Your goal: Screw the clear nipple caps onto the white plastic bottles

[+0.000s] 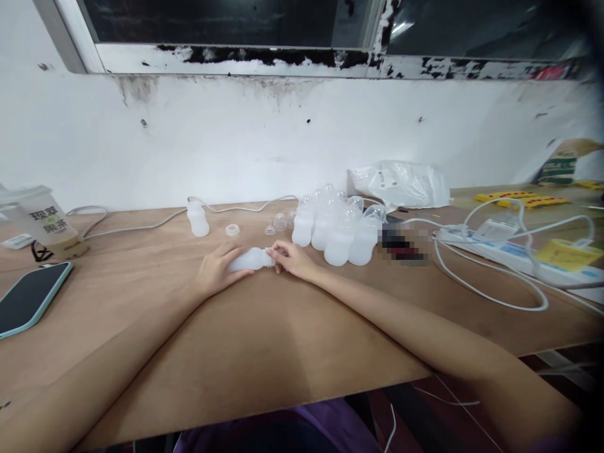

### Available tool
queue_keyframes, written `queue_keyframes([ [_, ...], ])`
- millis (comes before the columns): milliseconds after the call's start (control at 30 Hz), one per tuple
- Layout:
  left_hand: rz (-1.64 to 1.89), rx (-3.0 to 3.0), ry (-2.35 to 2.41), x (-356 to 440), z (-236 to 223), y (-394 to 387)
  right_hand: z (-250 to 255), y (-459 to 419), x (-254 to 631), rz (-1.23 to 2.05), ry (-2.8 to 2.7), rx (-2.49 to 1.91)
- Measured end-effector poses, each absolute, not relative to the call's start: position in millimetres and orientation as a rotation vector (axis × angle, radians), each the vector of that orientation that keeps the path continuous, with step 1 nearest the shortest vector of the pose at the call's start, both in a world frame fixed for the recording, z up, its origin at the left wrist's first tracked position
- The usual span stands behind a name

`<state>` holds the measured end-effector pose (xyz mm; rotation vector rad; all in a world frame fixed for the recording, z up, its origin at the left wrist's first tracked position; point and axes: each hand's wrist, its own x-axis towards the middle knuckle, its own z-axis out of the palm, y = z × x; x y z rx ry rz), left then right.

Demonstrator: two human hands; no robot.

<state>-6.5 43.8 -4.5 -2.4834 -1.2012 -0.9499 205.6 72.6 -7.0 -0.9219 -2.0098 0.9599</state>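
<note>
A translucent white baby bottle [248, 259] lies on its side, its neck pointing right. My left hand [221, 267] is wrapped round its body. At the neck, the fingers of my right hand [289, 258] are pinched on the bottle's end; whether a ring or nipple sits between them is hidden. Behind, an open bottle [197, 218] stands upright beside a white screw ring [232, 230]. Small clear nipples and domed caps [280, 221] sit further right. Several bottles with clear domed caps [337, 236] stand grouped to the right of my right hand.
A drink cup [50, 220] and a phone [33, 299] are at the left. A plastic bag [401, 184] lies against the wall. White cables and a power strip [500, 248] spread over the right side. The table's front edge [264, 412] runs near my body.
</note>
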Motion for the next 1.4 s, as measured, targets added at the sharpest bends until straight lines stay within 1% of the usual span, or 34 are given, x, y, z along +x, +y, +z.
queue_keyframes([
  [200, -0.917, -2.428, -1.114, -5.5, -6.9, 46.4, -5.9, 72.8, 205.9, 0.967, -2.096, -0.978],
  [300, -0.941, -2.445, -1.212, -4.8, -6.2, 46.7, -2.1, 69.0, 206.9, 0.912, -2.102, -0.879],
  [467, -0.986, -2.458, -1.259, -5.1, -5.0, 45.8, 1.3, 67.4, 210.1, 0.982, -2.140, -0.678],
  [600, -0.963, -2.480, -1.224, -5.7, -5.7, 45.8, -2.7, 73.2, 210.2, 1.055, -2.118, -0.837],
  [733, -0.922, -2.444, -1.204, -4.9, -7.0, 46.3, -5.4, 76.1, 208.5, 0.985, -2.134, -1.006],
  [800, -0.931, -2.421, -1.212, -4.2, -7.2, 46.5, -4.6, 74.1, 207.8, 0.942, -2.117, -0.996],
  [967, -0.952, -2.444, -1.301, -4.0, -5.6, 45.3, -1.2, 66.7, 207.1, 0.949, -2.056, -0.787],
  [1267, -0.867, -2.452, -1.114, -4.4, -4.9, 43.4, -5.9, 71.8, 206.2, 1.003, -2.111, -1.009],
  [1400, -0.915, -2.423, -1.188, -2.9, -5.0, 44.1, -3.3, 68.0, 206.0, 0.998, -2.007, -0.901],
])
